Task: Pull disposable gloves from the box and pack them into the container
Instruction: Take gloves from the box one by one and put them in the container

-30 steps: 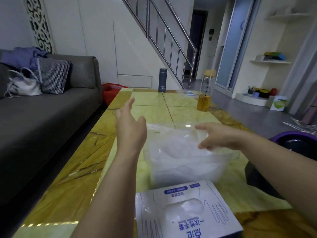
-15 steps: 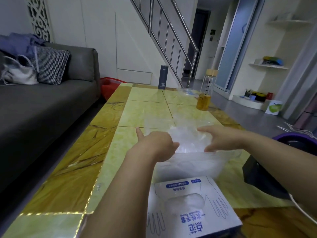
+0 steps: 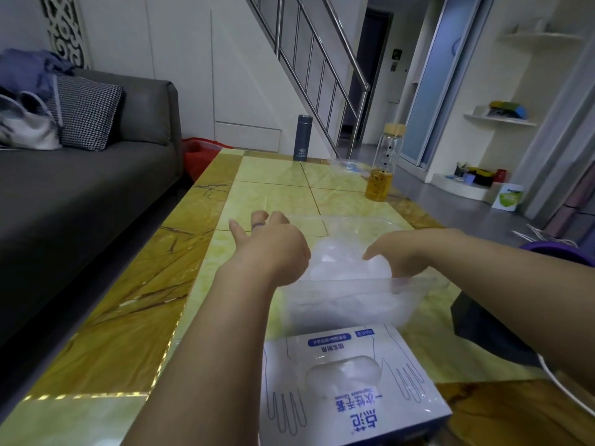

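A clear plastic container (image 3: 351, 305) stands mid-table on the yellow marble table (image 3: 180, 304), with a heap of translucent disposable gloves (image 3: 338, 259) inside. My left hand (image 3: 270, 249) hovers over the container's left rim, fingers spread and holding nothing. My right hand (image 3: 397, 252) lies on the glove heap from the right, fingers bent down onto it; whether they pinch a glove is hidden. The white and blue glove box (image 3: 351, 391) lies nearest me, just in front of the container, with a glove bulging from its oval opening (image 3: 344, 373).
A glass bottle of amber liquid (image 3: 380, 183), a dark flask (image 3: 302, 138) and a clear bag (image 3: 347, 164) stand at the table's far end. A grey sofa (image 3: 80, 194) runs along the left. A dark object (image 3: 483, 329) and a purple basin (image 3: 560, 252) sit at the right.
My left hand came down from above the table to the container's left rim, closed briefly, then spread its fingers. My right hand lowered the gloves into the container.
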Motion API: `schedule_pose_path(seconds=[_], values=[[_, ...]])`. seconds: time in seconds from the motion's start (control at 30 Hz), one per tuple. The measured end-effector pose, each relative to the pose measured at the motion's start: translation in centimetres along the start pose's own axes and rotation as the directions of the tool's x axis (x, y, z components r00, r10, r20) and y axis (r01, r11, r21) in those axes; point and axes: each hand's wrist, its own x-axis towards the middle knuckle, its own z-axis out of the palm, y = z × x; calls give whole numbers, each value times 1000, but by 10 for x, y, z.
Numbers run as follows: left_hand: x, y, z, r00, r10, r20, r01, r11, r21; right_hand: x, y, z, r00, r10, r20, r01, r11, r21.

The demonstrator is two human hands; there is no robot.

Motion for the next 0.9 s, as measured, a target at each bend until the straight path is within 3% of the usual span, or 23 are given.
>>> schedule_pose_path(seconds=[0.07, 0.13, 0.2, 0.27, 0.37, 0.47, 0.53, 0.6, 0.67, 0.77, 0.83, 0.9], values=[[1, 1, 3, 997, -17, 69, 16, 1000, 6, -6, -2, -9, 997, 39, -73, -43, 998, -50], [1, 1, 3, 994, -26, 109, 26, 1000, 1, -14, -7, -20, 961, 39, -272, -60, 996, -70], [1, 2, 3, 991, -34, 132, 35, 999, 0, -12, -17, -25, 916, -39, -400, 61, 997, 44], [2, 3, 2, 989, -49, 138, 51, 999, -10, -6, -29, -24, 960, -149, -236, 197, 962, 191], [0, -1, 1, 990, -40, 138, 48, 997, -54, 11, -42, -11, 967, -201, 158, 135, 927, 350], [-1, -7, -1, 989, -17, 149, 29, 996, -81, 25, -50, 5, 946, -197, 256, 82, 912, 402], [-2, -11, -2, 991, -9, 136, 19, 997, -72, 28, -53, 8, 945, -216, 246, 90, 895, 438], [-3, -15, -2, 993, 10, 121, -1, 997, -74, 24, -51, 3, 967, -222, 124, 156, 903, 399], [-7, -17, -2, 995, 22, 98, -12, 995, -99, 11, -46, -6, 969, -208, -135, 240, 921, 305], [-19, -16, -11, 1000, 13, -20, -16, 992, -128, -27, -40, -12, 844, -154, -514, 367, 864, 345], [-28, -14, -20, 990, 51, -128, -69, 988, -137, -59, -41, -7, 761, -116, -639, 482, 760, 437], [-39, -9, -29, 973, 115, -200, -145, 979, -141, -87, -46, 8, 748, -152, -646, 552, 683, 478]])
